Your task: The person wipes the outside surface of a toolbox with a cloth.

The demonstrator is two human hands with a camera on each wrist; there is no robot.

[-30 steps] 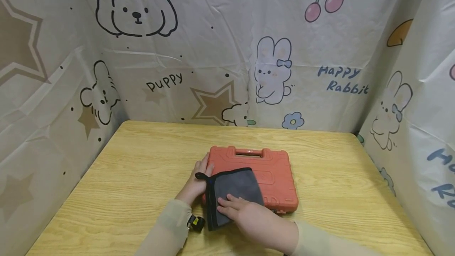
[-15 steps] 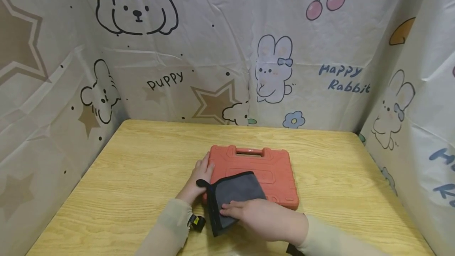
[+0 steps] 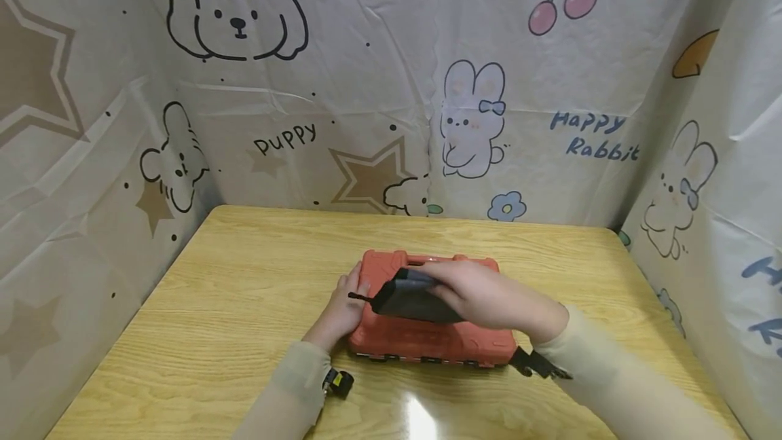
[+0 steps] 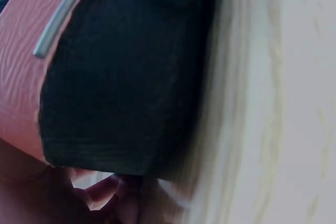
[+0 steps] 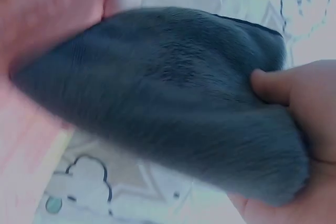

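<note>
A red hard-shell carrying case point(image 3: 400, 338) lies flat on the table, its handle at the far side and dark latches along the front. My left hand point(image 3: 337, 314) holds the case's left edge; in the left wrist view its fingers point(image 4: 107, 195) show beyond the black lower side point(image 4: 121, 82). Above the lid, my right hand point(image 3: 491, 294) grips a folded grey cloth point(image 3: 415, 301) with black edging and a small loop. Seen from the right wrist, the cloth point(image 5: 173, 87) looks fuzzy and bends between thumb point(image 5: 273, 85) and palm; the fingers behind it are hidden.
The yellow wood-grain table point(image 3: 263, 257) extends around the case. Patterned white curtains point(image 3: 275, 100) stand behind it and along both sides. A small black device point(image 3: 338, 382) sits at the left wrist, and another black piece point(image 3: 540, 364) at the right wrist.
My right hand has lifted the cloth off the case's front left part and moved it away from me and rightward. The front latches now show. My left hand stays on the left edge.
</note>
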